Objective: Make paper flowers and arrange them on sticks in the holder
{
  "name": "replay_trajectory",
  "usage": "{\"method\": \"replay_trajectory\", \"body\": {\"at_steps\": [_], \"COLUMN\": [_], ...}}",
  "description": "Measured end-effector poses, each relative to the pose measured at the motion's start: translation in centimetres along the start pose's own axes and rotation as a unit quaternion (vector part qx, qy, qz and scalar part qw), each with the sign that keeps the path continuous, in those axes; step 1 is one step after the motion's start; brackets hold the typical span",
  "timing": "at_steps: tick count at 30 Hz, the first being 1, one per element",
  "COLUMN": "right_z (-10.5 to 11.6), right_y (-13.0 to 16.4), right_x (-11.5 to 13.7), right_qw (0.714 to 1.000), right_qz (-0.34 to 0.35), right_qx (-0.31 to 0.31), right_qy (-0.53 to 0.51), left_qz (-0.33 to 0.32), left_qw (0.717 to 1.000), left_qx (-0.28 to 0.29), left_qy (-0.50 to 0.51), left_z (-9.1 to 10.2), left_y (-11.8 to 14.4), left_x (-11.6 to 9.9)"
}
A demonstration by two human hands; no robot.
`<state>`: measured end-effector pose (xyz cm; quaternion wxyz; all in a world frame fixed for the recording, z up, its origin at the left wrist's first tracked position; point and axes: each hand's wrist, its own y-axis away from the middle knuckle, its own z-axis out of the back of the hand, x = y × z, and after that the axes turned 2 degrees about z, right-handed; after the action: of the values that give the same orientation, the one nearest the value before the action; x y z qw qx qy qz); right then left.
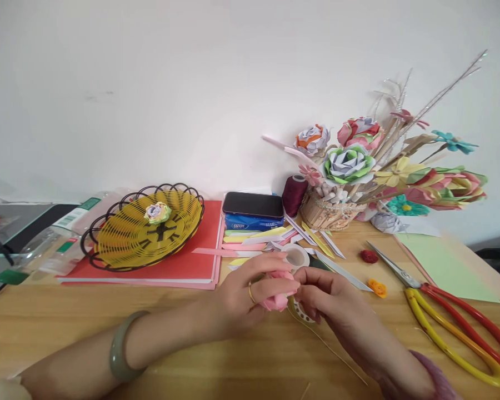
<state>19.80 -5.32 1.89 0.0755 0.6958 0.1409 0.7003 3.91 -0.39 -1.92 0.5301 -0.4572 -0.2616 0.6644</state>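
My left hand (250, 294) is closed around a pink paper flower (277, 297) above the middle of the table. Close beside it, my right hand (329, 294) has its fingers pinched together at the flower's right edge; what lies between those fingertips is too small to tell. A thin pale string (333, 350) trails over the wood below my right hand. Just behind the hands stands a white roll of tape (295, 256). Another round piece with dark dots (303, 311) shows partly beneath my fingers.
Scissors (412, 280) with red and yellow handles lie at right, near small red (369, 255) and orange (377, 288) rolled flowers. A yellow basket (120, 239) rests on red paper (210, 233). Behind are paper strips (258, 239), a phone (253, 204), a thread spool (295, 194) and a flower pot (329, 214).
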Motion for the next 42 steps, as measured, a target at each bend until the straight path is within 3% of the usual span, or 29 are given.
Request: {"method": "replay_trajectory", "body": {"at_steps": [4, 9, 14, 26, 37, 40, 42], "right_z": [-0.2, -0.1, 0.2, 0.4, 0.3, 0.5, 0.7], "right_y": [0.0, 0.0, -0.3, -0.3, -0.2, 0.0, 0.2], "right_x": [0.2, 0.0, -0.3, -0.2, -0.3, -0.1, 0.1], "right_qw": [0.996, 0.998, 0.986, 0.976, 0.988, 0.998, 0.998], "right_qz": [0.044, 0.024, -0.018, -0.031, -0.035, 0.002, 0.047], "right_qx": [-0.037, -0.036, 0.025, 0.052, 0.038, 0.023, 0.014], "right_qy": [0.068, -0.041, -0.161, -0.207, -0.146, -0.058, 0.033], "left_qz": [-0.007, -0.004, -0.005, -0.004, -0.007, -0.005, 0.033], "left_qw": [1.000, 1.000, 1.000, 0.999, 1.000, 0.999, 0.997], "left_qx": [-0.013, -0.018, -0.018, -0.033, -0.022, 0.032, 0.042], "left_qy": [-0.011, -0.014, -0.019, -0.001, -0.003, 0.027, 0.058], "left_z": [-0.4, -0.3, -0.1, -0.3, -0.3, 0.2, 0.7], "left_y": [0.1, 0.3, 0.4, 0.5, 0.4, 0.5, 0.5], "left_x": [0.1, 0.3, 0.4, 0.5, 0.4, 0.4, 0.3]}}
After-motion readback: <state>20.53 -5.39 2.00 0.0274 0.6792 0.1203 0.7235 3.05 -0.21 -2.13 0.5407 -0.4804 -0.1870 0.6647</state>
